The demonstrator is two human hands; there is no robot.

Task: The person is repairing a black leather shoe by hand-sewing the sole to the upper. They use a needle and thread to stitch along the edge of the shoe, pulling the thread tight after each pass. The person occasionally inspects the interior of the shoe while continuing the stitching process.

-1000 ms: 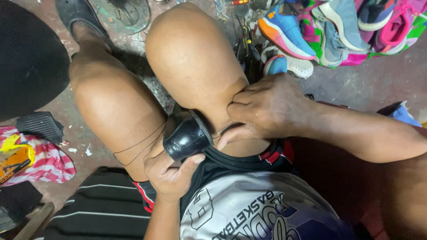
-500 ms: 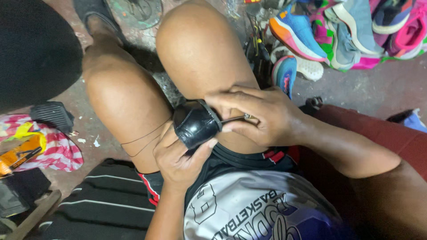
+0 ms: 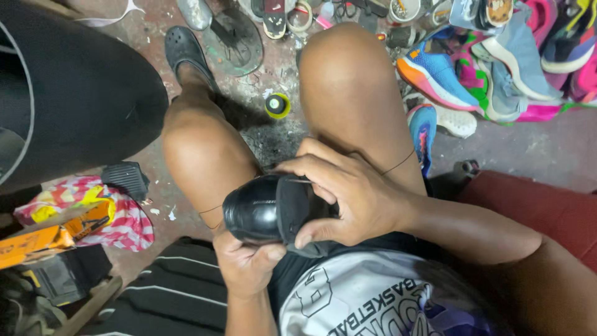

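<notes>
A glossy black shoe point(image 3: 258, 208) rests between my bare knees, its toe pointing left. My left hand point(image 3: 249, 264) cups it from below, thumb on its lower edge. My right hand point(image 3: 348, 196) wraps over the shoe's sole end, fingers curled on the dark sole. A thin needle or awl point(image 3: 300, 181) sticks out under the right fingertips, and a dark thread point(image 3: 398, 165) runs across my right leg toward that hand.
Several bright sneakers point(image 3: 472, 74) lie heaped at the upper right. A small yellow-rimmed pot point(image 3: 277, 105) stands on the stained floor between my feet. A large black shape point(image 3: 68, 93) fills the upper left; a striped cloth point(image 3: 118, 218) and orange box point(image 3: 56, 233) lie left.
The view has shifted so my knees sit lower in frame. My right hand has come from pulling off to the right back onto the shoe's sole, and the shoe has turned toe-left.
</notes>
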